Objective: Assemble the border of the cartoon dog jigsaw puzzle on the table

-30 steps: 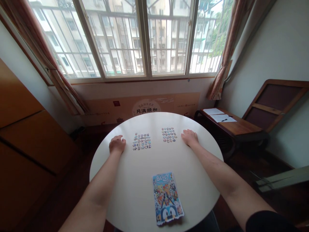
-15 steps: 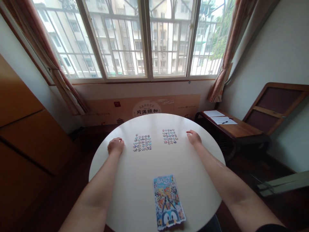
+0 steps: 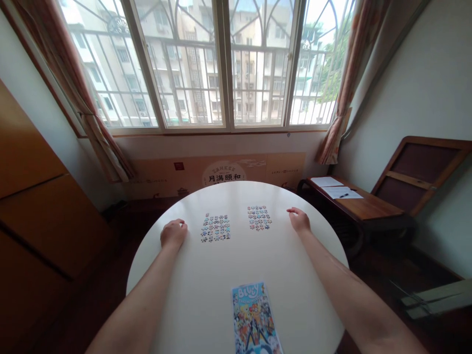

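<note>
2 groups of puzzle pieces (image 3: 216,228) lie on the white surface (image 3: 199,275) between the left hand (image 3: 174,232) and the right hand (image 3: 299,220), both loosely half-open and apparently empty, and each piece is probably light, stiff, with delicate tabs, so best pinched by its edges.
</note>
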Available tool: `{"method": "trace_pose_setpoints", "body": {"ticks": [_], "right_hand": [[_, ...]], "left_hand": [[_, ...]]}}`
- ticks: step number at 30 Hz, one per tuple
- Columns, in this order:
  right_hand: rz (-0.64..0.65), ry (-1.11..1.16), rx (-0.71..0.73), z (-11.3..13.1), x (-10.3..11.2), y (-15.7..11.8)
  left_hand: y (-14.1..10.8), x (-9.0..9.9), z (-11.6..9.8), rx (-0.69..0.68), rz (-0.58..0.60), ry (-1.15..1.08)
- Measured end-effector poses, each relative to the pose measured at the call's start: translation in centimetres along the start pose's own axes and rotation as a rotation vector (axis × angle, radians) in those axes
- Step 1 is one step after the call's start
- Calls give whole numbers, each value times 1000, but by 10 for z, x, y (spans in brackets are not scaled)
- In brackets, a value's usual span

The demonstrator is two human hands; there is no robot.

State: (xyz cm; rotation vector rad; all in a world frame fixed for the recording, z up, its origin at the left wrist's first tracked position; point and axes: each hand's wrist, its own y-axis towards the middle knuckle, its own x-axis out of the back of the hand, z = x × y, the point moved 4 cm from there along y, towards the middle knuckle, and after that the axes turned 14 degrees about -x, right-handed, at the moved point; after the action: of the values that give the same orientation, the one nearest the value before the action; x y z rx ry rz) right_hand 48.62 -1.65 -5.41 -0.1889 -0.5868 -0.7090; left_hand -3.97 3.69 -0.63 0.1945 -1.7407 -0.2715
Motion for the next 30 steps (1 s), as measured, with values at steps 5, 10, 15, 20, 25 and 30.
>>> {"method": "trace_pose_setpoints", "body": {"ticks": [5, 10, 15, 20, 25, 30], "right_hand": [[-29, 113, -104, 1, -6, 5], [-102, 278, -118, -1, -9, 7], [-174, 439, -128, -3, 0, 3], [-184, 577, -131, 4, 3, -8], [-159, 630, -11, 18, 1, -23], [-210, 473, 257, 38, 12, -42]], "left_hand": [[2, -1, -2, 22, 25, 45], [29, -6, -3, 55, 108, 126], [39, -12, 1, 62, 107, 181], [29, -9, 2, 22, 142, 171], [26, -5, -5, 11, 165, 141], [24, 2, -26, -158, 36, 41]]}}
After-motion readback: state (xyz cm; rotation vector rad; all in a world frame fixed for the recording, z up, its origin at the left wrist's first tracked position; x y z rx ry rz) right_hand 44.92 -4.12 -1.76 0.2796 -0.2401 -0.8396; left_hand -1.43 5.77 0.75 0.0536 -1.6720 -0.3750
